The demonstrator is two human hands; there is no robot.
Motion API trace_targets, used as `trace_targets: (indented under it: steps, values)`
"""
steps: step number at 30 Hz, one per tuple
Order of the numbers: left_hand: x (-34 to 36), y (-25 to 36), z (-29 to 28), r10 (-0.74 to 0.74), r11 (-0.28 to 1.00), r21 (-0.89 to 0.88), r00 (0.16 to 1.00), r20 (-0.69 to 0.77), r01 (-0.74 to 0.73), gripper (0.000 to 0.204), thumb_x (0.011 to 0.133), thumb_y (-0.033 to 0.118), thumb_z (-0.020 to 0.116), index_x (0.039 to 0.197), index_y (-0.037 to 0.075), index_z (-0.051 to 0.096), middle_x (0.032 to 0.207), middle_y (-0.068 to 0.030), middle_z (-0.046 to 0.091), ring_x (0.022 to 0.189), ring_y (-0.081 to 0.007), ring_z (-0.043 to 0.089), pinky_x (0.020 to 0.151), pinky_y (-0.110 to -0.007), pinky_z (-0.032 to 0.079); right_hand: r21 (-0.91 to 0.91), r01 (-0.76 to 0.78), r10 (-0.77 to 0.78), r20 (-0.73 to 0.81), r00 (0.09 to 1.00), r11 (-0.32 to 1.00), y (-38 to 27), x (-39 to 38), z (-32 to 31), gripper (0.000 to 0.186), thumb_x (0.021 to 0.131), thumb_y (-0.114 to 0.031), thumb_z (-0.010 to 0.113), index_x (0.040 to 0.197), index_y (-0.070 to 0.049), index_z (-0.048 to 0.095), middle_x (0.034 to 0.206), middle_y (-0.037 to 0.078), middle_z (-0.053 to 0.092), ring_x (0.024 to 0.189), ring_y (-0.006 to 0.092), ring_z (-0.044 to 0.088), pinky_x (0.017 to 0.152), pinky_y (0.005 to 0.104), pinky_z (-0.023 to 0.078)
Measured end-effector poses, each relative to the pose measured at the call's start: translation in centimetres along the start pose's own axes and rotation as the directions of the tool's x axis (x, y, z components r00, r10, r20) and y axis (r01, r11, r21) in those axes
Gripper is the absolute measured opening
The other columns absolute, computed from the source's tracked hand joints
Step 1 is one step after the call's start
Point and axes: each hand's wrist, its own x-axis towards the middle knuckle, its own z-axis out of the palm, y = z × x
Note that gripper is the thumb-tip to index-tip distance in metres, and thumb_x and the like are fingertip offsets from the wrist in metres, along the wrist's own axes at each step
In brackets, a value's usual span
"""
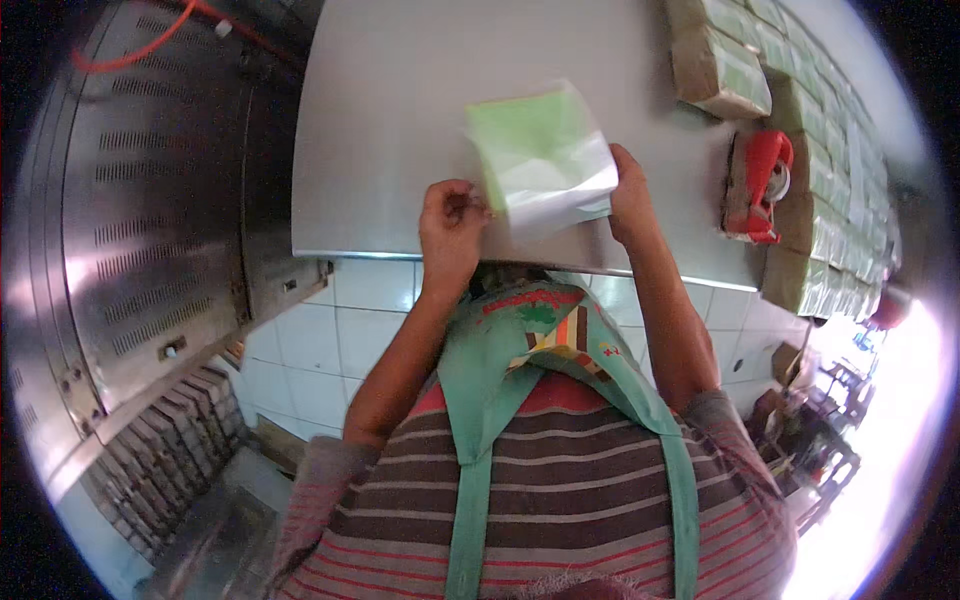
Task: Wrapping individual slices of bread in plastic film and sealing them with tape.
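A shiny plastic packet (540, 155), light green with a glossy white or clear lower part, is held just above the metal table (390, 120). Its far edge is smeared by motion. My right hand (630, 195) grips it by the right side, with the thumb near its edge. At the lower left corner of the packet my left hand (452, 222) is closed, fingers curled and pinched together at the film. Whether anything else lies inside that pinch is too blurred to tell.
Rows of stacked green-and-brown wrapped packs (815, 190) line the table's right side. A red tape dispenser (762, 185) stands beside them. To the left are vented metal cabinets (150, 190), with an orange hose (140, 62) above. White floor tiles (375, 330) show below the table edge.
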Motion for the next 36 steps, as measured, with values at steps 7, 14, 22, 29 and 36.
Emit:
trace_targets:
  steps: [7, 14, 22, 29, 36]
  values:
    - [1.0, 0.1, 0.3, 0.025, 0.999, -0.026, 0.963, -0.269, -0.033, 0.016, 0.083, -0.005, 0.056, 0.098, -0.001, 0.057, 0.096, -0.0059, 0.063, 0.088, -0.0139, 0.060, 0.080, -0.028, 0.049, -0.329, 0.313, -0.325, 0.019, 0.946, 0.891, 1.1, -0.9, 0.8, 0.012, 0.077, -0.008, 0.064, 0.086, -0.002, 0.058, 0.075, 0.014, 0.063, 0.070, 0.0235, 0.063, 0.066, 0.0351, 0.050]
    - [0.7, 1.0, 0.3, 0.256, 0.803, 0.570, 0.964, -0.066, -0.174, 0.025, 0.082, -0.002, 0.059, 0.107, -0.004, 0.057, 0.098, -0.0105, 0.064, 0.089, -0.0184, 0.062, 0.077, -0.032, 0.052, -0.390, 0.273, -0.253, 0.105, 0.962, 0.879, 1.5, -0.8, 0.7, 0.012, 0.074, -0.002, 0.057, 0.086, -0.001, 0.057, 0.077, 0.014, 0.062, 0.070, 0.0291, 0.061, 0.065, 0.0371, 0.049]
    - [0.8, -0.7, -0.5, -0.020, 0.997, 0.071, 0.954, -0.299, 0.043, 0.030, 0.083, 0.003, 0.058, 0.113, -0.005, 0.055, 0.105, -0.0129, 0.063, 0.092, -0.0216, 0.063, 0.079, -0.035, 0.053, -0.462, 0.326, -0.206, 0.291, 0.934, 0.825, 1.7, 0.9, 0.7, 0.012, 0.074, -0.002, 0.054, 0.086, -0.001, 0.058, 0.080, 0.017, 0.064, 0.077, 0.0342, 0.063, 0.069, 0.0426, 0.050]
    - [-0.8, -0.8, 0.6, 0.282, 0.844, 0.518, 0.935, -0.217, -0.134, 0.027, 0.085, 0.005, 0.058, 0.110, -0.004, 0.056, 0.105, -0.0122, 0.063, 0.090, -0.0204, 0.063, 0.077, -0.032, 0.052, -0.495, 0.393, -0.164, 0.443, 0.881, 0.775, 0.8, 2.3, 0.3, 0.015, 0.074, -0.004, 0.053, 0.088, -0.001, 0.059, 0.082, 0.019, 0.064, 0.078, 0.0371, 0.062, 0.070, 0.0452, 0.049]
    - [-2.3, 0.1, 2.0, -0.194, 0.972, -0.215, 0.853, -0.485, 0.099, 0.027, 0.089, 0.007, 0.053, 0.115, -0.002, 0.054, 0.106, -0.0124, 0.062, 0.093, -0.0198, 0.062, 0.077, -0.032, 0.052, -0.610, 0.525, -0.271, 0.463, 0.844, 0.593, -1.8, 7.0, 0.0, 0.034, 0.071, -0.014, 0.068, 0.102, -0.004, 0.061, 0.103, 0.019, 0.064, 0.095, 0.0353, 0.062, 0.083, 0.0460, 0.049]
